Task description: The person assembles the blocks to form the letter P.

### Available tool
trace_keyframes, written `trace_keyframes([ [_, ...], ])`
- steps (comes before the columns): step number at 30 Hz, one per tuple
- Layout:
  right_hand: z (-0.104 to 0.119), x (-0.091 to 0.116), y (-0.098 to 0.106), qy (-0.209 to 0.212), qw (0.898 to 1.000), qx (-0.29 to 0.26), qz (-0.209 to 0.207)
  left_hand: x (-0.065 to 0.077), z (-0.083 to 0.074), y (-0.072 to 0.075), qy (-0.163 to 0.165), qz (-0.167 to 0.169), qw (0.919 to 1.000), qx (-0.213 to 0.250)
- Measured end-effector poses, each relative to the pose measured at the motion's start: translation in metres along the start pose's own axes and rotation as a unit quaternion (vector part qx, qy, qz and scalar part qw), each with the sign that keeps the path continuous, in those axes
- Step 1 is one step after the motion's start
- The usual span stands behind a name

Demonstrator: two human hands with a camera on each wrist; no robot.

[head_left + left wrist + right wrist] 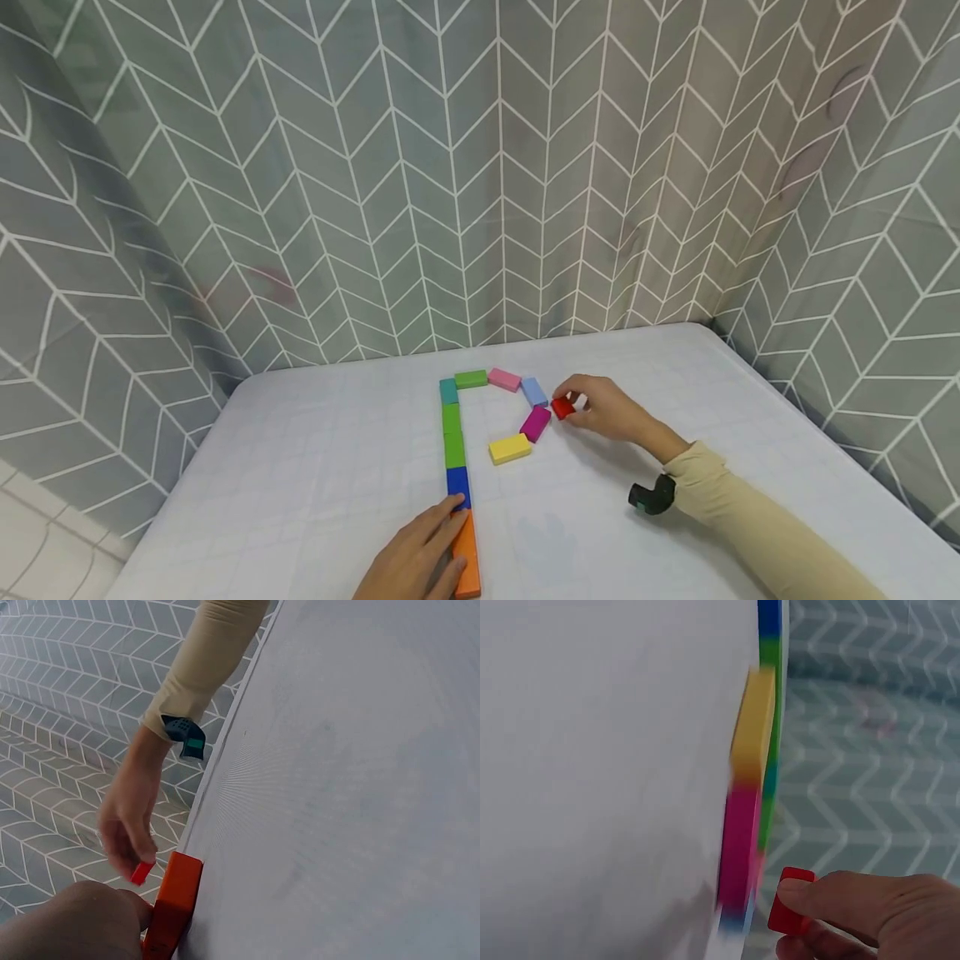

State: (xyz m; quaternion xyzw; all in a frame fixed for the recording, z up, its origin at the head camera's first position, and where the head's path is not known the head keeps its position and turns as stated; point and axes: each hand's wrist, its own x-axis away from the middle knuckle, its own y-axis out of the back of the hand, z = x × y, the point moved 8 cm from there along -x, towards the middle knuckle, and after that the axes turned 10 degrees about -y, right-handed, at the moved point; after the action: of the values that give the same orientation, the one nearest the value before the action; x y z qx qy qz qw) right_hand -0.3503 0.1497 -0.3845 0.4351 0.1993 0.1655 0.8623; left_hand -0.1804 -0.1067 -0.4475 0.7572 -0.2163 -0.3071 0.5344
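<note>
A small red block [562,407] is pinched between the thumb and fingers of my right hand [603,407], just right of the magenta block [536,423] and light blue block [534,392]. In the right wrist view the thumb presses on the face of the red block [791,900]. My left hand [416,550] rests with extended fingers at the near end of the row, touching the orange block [467,558] and the dark blue block [458,483]. The left wrist view shows this hand [82,922] against the orange block [176,896].
Beyond the dark blue block, green blocks [453,448] and a teal block [448,391] continue the straight row. Another green block [471,379], a pink block [505,380] and a yellow block [510,448] join the curve. A patterned curtain [480,208] hangs behind the white-covered table [322,475].
</note>
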Motion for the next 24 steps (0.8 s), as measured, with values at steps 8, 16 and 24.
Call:
trace_keyframes([
  [8, 0.081, -0.011, -0.054, 0.089, 0.993, -0.024, 0.077, 0.000, 0.000, 0.000, 0.003, 0.004, 1.0000, 0.001],
  [16, 0.109, -0.026, -0.078, 0.111, 0.987, -0.029, 0.112, 0.003, 0.000, 0.002, 0.005, 0.000, 1.0000, -0.001],
  [24, 0.112, -0.029, -0.090, 0.110, 0.985, 0.004, 0.135, 0.003, -0.001, 0.002, 0.009, 0.005, 0.9999, 0.005],
])
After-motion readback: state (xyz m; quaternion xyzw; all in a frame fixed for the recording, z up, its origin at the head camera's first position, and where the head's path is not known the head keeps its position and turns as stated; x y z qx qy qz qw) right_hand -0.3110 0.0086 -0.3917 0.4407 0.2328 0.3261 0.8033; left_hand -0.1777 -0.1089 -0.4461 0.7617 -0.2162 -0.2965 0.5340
